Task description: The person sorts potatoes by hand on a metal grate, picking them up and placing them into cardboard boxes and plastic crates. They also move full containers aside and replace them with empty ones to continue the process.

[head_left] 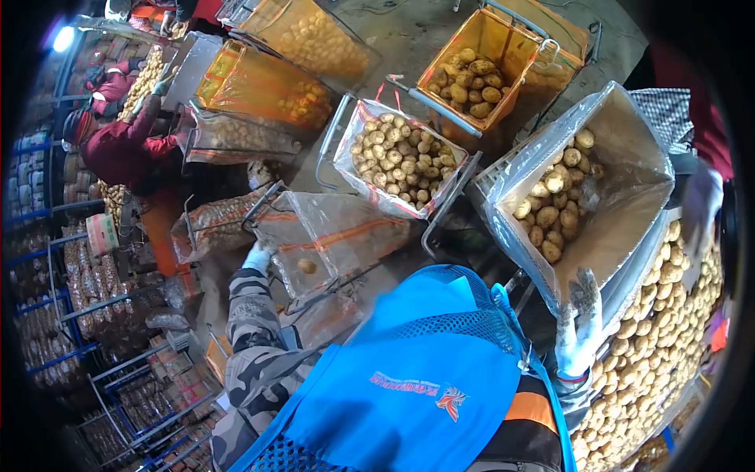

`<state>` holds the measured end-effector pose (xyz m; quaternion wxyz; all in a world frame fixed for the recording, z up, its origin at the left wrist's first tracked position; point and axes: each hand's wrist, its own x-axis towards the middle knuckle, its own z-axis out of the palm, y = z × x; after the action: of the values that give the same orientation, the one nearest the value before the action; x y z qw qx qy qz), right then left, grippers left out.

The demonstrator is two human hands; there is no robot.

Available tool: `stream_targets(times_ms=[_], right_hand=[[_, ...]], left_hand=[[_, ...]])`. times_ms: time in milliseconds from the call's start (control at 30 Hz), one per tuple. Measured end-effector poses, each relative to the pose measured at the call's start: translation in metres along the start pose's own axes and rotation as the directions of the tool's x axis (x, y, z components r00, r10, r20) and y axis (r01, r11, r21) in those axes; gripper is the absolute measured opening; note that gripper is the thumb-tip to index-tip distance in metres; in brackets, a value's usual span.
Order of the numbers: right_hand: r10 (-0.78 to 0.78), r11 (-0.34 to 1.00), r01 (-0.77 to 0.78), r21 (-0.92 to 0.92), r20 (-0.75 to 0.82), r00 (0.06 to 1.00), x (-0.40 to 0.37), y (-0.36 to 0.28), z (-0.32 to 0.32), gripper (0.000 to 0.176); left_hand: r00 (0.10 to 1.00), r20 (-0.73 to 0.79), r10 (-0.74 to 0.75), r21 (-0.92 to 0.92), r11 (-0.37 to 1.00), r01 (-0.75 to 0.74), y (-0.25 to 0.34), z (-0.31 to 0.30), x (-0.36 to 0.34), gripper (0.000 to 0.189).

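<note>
Round tan potatoes point(560, 216) lie in a brown plastic-lined box point(633, 169), seemingly steadied by the unclenched right hand point(580, 334); left hand point(258, 258), grip unclear

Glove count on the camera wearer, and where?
2. Left glove: at the edge of the clear bag. Right glove: at the near rim of the big lined potato bag. Neither hidden.

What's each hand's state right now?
Left hand: at the clear bag's edge; grip can't be told.
Right hand: open, fingers extended, by the potato box.
</note>
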<state>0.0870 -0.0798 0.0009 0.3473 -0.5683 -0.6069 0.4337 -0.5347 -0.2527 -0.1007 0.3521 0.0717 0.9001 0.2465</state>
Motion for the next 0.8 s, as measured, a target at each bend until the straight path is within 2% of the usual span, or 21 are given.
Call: stream_targets(times_ms=[33,67,100,133,200,267,333,367,400,433,467,500,533,567,600,633,667,700,733,800], right_hand=[[0.01,0.997,-0.01,-0.07,-0.002,1.0,0.0,-0.005,-0.001,0.048],[0.026,0.99,-0.028,-0.141,-0.016,1.0,-0.001,-0.008,-0.003,0.048],[0.005,0.993,-0.013,-0.115,-0.067,0.998,-0.005,-0.005,-0.003,0.047],[-0.025,0.983,0.008,-0.185,-0.093,0.995,-0.004,-0.012,-0.004,0.043],[0.018,0.952,-0.047,-0.303,-0.097,0.995,-0.008,-0.045,-0.012,0.035],[-0.168,0.911,0.092,-0.402,-0.158,0.973,-0.022,-0.031,-0.02,0.025],[-0.201,0.941,0.115,-0.317,-0.251,0.947,-0.049,-0.019,-0.032,0.018],[-0.115,0.951,0.006,-0.309,-0.335,0.935,-0.064,-0.022,-0.031,0.014],[-0.06,0.948,-0.075,-0.309,-0.404,0.913,-0.081,-0.028,-0.034,0.013],[0.014,0.948,-0.156,-0.277,-0.454,0.891,-0.1,-0.023,-0.036,0.014],[0.089,0.941,-0.239,-0.24,-0.506,0.858,-0.121,-0.019,-0.035,0.014],[0.085,0.929,-0.278,-0.243,-0.592,0.802,-0.14,-0.017,-0.03,0.013],[0.081,0.909,-0.335,-0.247,-0.684,0.725,-0.159,-0.016,-0.025,0.012],[0.074,0.913,-0.347,-0.214,-0.75,0.657,-0.179,-0.015,-0.019,0.018],[0.041,0.865,-0.422,-0.272,-0.8,0.599,-0.198,-0.002,-0.011,0.033],[0.143,0.808,-0.564,-0.17,-0.872,0.468,-0.219,-0.004,-0.003,0.04],[0.239,0.737,-0.675,-0.048,-0.915,0.326,-0.239,-0.005,0.006,0.048],[0.314,0.634,-0.773,0.034,-0.924,0.217,-0.264,-0.004,0.016,0.058],[0.32,0.535,-0.843,0.062,-0.938,0.133,-0.285,-0.009,0.026,0.067],[0.384,0.349,-0.907,0.238,-0.919,-0.093,-0.32,-0.018,0.05,0.074]], left_hand=[[0.983,-0.028,0.184,0.055,0.982,-0.182,-0.013,-0.021,0.039,0.039],[0.929,-0.036,0.369,0.116,0.925,-0.363,-0.021,-0.036,0.077,0.037],[0.84,-0.055,0.539,0.205,0.83,-0.519,0.011,-0.027,0.063,0.033],[0.708,-0.035,0.706,0.27,0.689,-0.673,0.073,-0.009,0.029,0.031],[0.642,0.132,0.756,0.178,0.619,-0.765,0.166,0.043,-0.011,0.026],[0.726,0.248,0.641,-0.076,0.76,-0.645,0.229,0.112,-0.021,0.023],[0.38,0.334,0.863,0.006,0.401,-0.916,0.271,0.188,-0.034,0.022],[0.22,0.409,0.886,-0.001,0.242,-0.97,0.299,0.216,-0.081,0.023],[0.209,0.429,0.879,-0.14,0.293,-0.946,0.309,0.253,-0.118,0.018],[-0.082,0.529,0.845,-0.198,0.029,-0.98,0.321,0.277,-0.179,0.014],[-0.422,0.486,0.765,-0.29,-0.314,-0.904,0.324,0.31,-0.212,0.018],[-0.546,0.49,0.68,-0.406,-0.376,-0.833,0.317,0.338,-0.24,0.023],[-0.633,0.54,0.555,-0.521,-0.37,-0.769,0.309,0.354,-0.294,0.026],[-0.785,0.46,0.416,-0.674,-0.412,-0.613,0.295,0.375,-0.332,0.027],[-0.889,0.341,0.305,-0.801,-0.4,-0.445,0.272,0.406,-0.356,0.034],[-0.923,0.375,0.09,-0.856,-0.349,-0.382,0.262,0.401,-0.403,0.041],[-0.963,0.269,-0.019,-0.92,-0.301,-0.251,0.239,0.412,-0.426,0.043],[-0.967,0.197,-0.164,-0.957,-0.245,-0.154,0.218,0.414,-0.45,0.045],[-0.948,0.126,-0.293,-0.978,-0.194,-0.07,0.199,0.414,-0.472,0.048],[-0.843,-0.043,-0.536,-0.996,-0.044,0.078,0.162,0.411,-0.511,0.055]])
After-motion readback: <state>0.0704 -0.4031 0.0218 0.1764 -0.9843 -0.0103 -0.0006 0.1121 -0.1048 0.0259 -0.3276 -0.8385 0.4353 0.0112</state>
